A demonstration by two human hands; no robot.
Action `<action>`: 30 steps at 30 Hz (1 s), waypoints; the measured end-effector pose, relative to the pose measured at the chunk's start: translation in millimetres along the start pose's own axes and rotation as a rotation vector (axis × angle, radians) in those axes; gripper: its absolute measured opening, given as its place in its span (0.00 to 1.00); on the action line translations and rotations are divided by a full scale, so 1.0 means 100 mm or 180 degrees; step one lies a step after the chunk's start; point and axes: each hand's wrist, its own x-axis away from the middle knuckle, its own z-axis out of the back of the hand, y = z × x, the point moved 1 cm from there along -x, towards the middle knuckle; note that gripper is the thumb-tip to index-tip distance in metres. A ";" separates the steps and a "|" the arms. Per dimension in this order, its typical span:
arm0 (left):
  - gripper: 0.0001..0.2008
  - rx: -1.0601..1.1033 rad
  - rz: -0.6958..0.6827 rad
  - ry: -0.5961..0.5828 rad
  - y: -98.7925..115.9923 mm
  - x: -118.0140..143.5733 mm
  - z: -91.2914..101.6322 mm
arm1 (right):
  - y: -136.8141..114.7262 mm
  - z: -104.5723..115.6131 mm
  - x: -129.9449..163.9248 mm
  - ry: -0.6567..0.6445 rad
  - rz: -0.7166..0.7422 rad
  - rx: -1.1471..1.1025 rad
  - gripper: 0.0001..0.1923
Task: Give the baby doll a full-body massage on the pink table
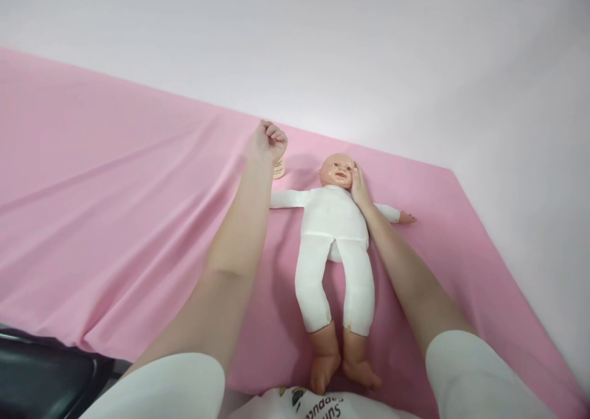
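Observation:
A baby doll [334, 216] in a white long-sleeved top and trousers lies on its back on the pink cloth, its bare feet toward me. My right hand [360, 187] rests against the side of the doll's head [338, 170], fingers stretched out along its cheek. To the left of the head, my left hand [273, 139] is raised with its fingers curled in; whatever they hold, if anything, is too small to make out. Partly hidden behind that hand stands a small cream-coloured container [279, 169] with dark print.
The pink cloth [115, 179] covers the table and shows folds on the left. A white wall [230, 32] runs behind and along the right side. At the lower left is a black chair [41, 370], close to the table's front edge.

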 end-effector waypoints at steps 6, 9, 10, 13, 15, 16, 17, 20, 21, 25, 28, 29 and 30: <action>0.24 0.0070 -0.0116 0.0014 0.00 -0.06 0.05 | -0.01 0.00 -0.01 -0.0045 -0.0060 -0.0058 0.46; 0.24 0.0119 -0.0147 0.0010 -0.03 -0.06 0.05 | -0.02 0.00 -0.01 -0.0013 -0.0052 -0.0032 0.46; 0.24 0.0137 -0.0176 0.0023 -0.04 -0.06 0.04 | -0.03 -0.01 -0.01 -0.0002 -0.0046 -0.0015 0.46; 0.25 0.0091 -0.0267 -0.0012 -0.06 -0.02 -0.03 | -0.04 0.00 0.00 -0.0002 -0.0053 0.0046 0.47; 0.23 0.0001 -0.0285 -0.0136 -0.07 0.05 -0.12 | -0.06 0.00 0.01 -0.0042 -0.0093 0.0068 0.47; 0.22 -0.0036 -0.0283 -0.0213 -0.07 0.10 -0.18 | -0.07 0.00 0.02 -0.0061 -0.0116 0.0068 0.46; 0.21 -0.0059 -0.0280 -0.0291 -0.07 0.15 -0.23 | -0.07 0.01 0.02 -0.0072 -0.0139 0.0056 0.46; 0.17 -0.0190 -0.0243 -0.0517 -0.06 0.34 -0.41 | -0.08 0.01 0.02 -0.0049 -0.0206 0.0016 0.44; 0.16 -0.0269 -0.0215 -0.0585 -0.06 0.40 -0.46 | -0.08 0.01 0.02 -0.0043 -0.0227 0.0026 0.44; 0.16 -0.0581 -0.0048 -0.0887 -0.11 0.60 -0.62 | -0.08 0.01 0.01 -0.0051 -0.0232 0.0111 0.45; 0.17 -0.0798 0.0056 -0.1084 -0.19 0.74 -0.71 | -0.10 0.02 0.02 -0.0056 -0.0181 0.0112 0.46; 0.18 -0.0878 0.0075 -0.1149 -0.22 0.78 -0.73 | -0.11 0.02 0.02 -0.0046 -0.0167 0.0121 0.46; 0.18 -0.0965 0.0083 -0.1222 -0.25 0.83 -0.76 | -0.12 0.03 0.03 -0.0021 -0.0145 0.0138 0.46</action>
